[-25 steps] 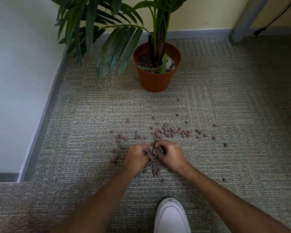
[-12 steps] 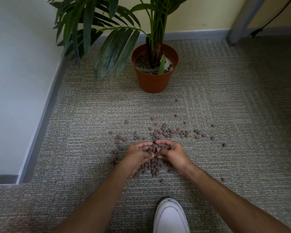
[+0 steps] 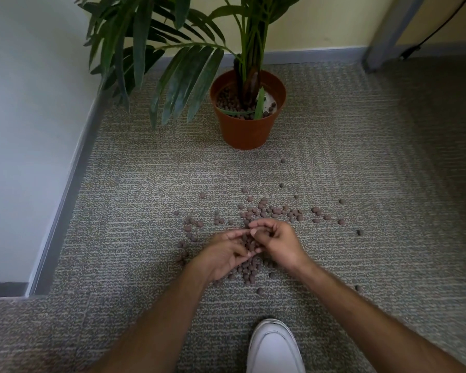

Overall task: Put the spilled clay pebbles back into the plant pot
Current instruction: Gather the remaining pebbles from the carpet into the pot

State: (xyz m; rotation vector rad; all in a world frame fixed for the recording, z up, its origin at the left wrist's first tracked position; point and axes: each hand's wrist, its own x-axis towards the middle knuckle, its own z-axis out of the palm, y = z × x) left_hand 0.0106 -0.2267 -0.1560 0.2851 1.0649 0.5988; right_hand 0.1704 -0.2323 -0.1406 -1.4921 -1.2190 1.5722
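Brown clay pebbles [image 3: 273, 211] lie scattered on the carpet, with a denser patch under my hands. My left hand [image 3: 222, 254] and my right hand [image 3: 277, 240] are cupped together just above the floor, holding a heap of pebbles between the palms. The orange plant pot [image 3: 246, 130] stands upright beyond the spill, with a palm plant [image 3: 249, 49] and some pebbles in it. The pot is well apart from my hands.
A white wall with a grey skirting [image 3: 65, 195] runs along the left. A grey post [image 3: 388, 30] and a black cable [image 3: 436, 30] are at the back right. My white shoe [image 3: 275, 348] is at the bottom edge. Palm leaves [image 3: 183, 76] hang left of the pot.
My hands have scooped pebbles together and lifted slightly off the carpet, leaving loose pebbles below them. The view has shifted a little.
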